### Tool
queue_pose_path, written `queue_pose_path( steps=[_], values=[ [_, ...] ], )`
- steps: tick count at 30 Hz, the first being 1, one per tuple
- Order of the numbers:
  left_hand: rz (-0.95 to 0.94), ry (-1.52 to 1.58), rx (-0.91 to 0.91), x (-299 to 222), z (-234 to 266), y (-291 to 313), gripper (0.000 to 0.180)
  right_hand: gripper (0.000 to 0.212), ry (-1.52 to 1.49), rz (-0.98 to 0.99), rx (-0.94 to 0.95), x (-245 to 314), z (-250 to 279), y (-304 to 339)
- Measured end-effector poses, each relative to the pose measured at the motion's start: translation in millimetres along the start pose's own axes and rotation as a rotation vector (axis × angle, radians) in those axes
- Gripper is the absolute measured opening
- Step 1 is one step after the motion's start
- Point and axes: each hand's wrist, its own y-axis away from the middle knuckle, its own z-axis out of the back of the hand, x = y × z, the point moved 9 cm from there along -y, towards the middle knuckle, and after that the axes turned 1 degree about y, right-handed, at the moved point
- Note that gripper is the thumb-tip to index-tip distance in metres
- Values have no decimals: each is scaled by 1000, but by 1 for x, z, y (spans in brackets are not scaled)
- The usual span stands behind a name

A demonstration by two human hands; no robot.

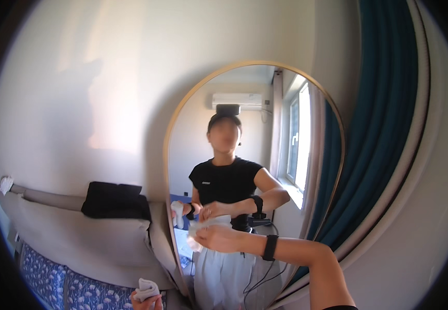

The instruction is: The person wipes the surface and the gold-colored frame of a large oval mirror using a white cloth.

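Observation:
My right hand [218, 238] is at the tall arched mirror [257, 63], its fingers closed on a thin white cloth [211, 222] that lies along the glass; whether paper or fabric, I cannot tell. A black band circles my right wrist. At the lower edge, my left hand [154, 304] grips a folded white cloth [147, 289], with the folds facing up. The mirror reflects me in a black top and light trousers, with both hands and the white cloths.
A grey padded headboard [79, 232] stands left of the mirror, with a dark folded garment [113, 200] over its top. Blue flower-patterned bedding [43, 274] lies below. Teal curtains [384, 103] hang to the right. A crumpled white item [6, 184] sits at the headboard's far left.

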Motion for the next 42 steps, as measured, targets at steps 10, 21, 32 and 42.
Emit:
queue_pose_path(
  steps=[10, 21, 32, 42],
  values=[
    [94, -26, 56, 44, -19, 8, 15, 35, 657, -875, -1279, -129, 300, 150],
    [-19, -82, 11, 27, -12, 3, 11, 33, 816, -986, -1226, -187, 302, 195],
    [-81, -128, 86, 20, -11, -4, 14, 38, 425, -360, -738, -115, 169, -32],
    [17, 199, 129, 49, -44, 12, 18, 13, 263, -25, -298, 11, 3, 18]
  ],
)
